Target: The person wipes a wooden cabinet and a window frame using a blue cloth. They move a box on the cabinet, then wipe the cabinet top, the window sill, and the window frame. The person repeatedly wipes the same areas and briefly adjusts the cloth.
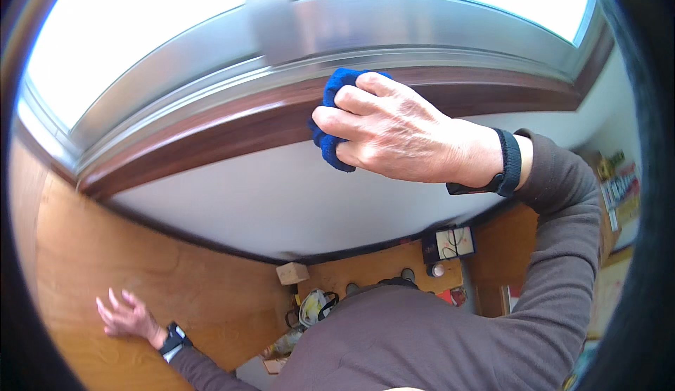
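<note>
My right hand (pixel 390 127) is closed on a bunched dark blue cloth (pixel 337 151), which lies against the dark brown wooden window sill (pixel 237 134). Just beyond the cloth run the metal tracks and lower frame (pixel 379 22) of a sliding window. My left hand (pixel 124 314) rests with spread fingers against a wooden panel (pixel 174 291) at the lower left and holds nothing. Each wrist wears a black band.
Below the sill is a white wall (pixel 237 206). Down by my feet are a small wooden block (pixel 292 273), a plastic bag (pixel 312 306), a dark box (pixel 431 247) and a small round container (pixel 436 270). Shelved items (pixel 622 191) stand at the right.
</note>
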Tool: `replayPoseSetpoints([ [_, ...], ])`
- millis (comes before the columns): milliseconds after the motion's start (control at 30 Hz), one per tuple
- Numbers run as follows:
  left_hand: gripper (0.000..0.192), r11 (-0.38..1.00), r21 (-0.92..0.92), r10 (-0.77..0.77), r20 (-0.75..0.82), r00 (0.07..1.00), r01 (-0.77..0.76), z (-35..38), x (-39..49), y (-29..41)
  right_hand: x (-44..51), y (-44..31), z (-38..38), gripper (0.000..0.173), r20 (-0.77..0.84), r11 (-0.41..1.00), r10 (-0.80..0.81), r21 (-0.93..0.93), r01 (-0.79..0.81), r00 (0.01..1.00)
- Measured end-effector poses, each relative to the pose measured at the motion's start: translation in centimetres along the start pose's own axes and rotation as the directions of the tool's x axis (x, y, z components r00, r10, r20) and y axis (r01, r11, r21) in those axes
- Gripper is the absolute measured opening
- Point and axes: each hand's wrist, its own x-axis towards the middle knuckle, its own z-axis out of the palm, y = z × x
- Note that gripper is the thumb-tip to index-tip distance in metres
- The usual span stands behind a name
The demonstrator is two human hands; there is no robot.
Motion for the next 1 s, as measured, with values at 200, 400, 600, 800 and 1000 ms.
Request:
replayPoseSetpoints([
  [200, 0.025, 0.967, -0.197, -0.174, -0.041, 0.984, 0.163, -3.2, 0.0, 5.5, -13.7, 5.5, -4.1, 0.011, 0.044, 0.975, 0.221, -0.006, -0.221, 0.974],
  [400, 0.024, 0.945, -0.31, -0.109, -0.008, 0.994, 0.101, -10.3, 2.0, 17.8, -28.9, 10.0, -8.4, 0.014, 0.082, 0.921, 0.388, -0.082, -0.381, 0.918],
  [600, 0.024, 0.871, -0.486, -0.097, -0.044, 0.994, 0.064, -16.2, 7.8, 26.8, -42.3, 14.0, -11.3, 0.021, 0.08, 0.802, 0.594, -0.134, -0.581, 0.801],
  [800, 0.024, 0.751, -0.66, -0.117, -0.098, 0.988, 0.024, -22.6, 14.3, 33.8, -53.5, 16.8, -13.0, 0.023, 0.075, 0.655, 0.756, -0.061, -0.754, 0.65],
  [1000, 0.029, 0.373, -0.924, -0.132, -0.142, 0.981, -0.084, -29.8, 18.4, 41.8, -59.0, 15.2, -14.3, 0.032, 0.0, 0.249, 0.964, 0.361, -0.899, 0.267],
])
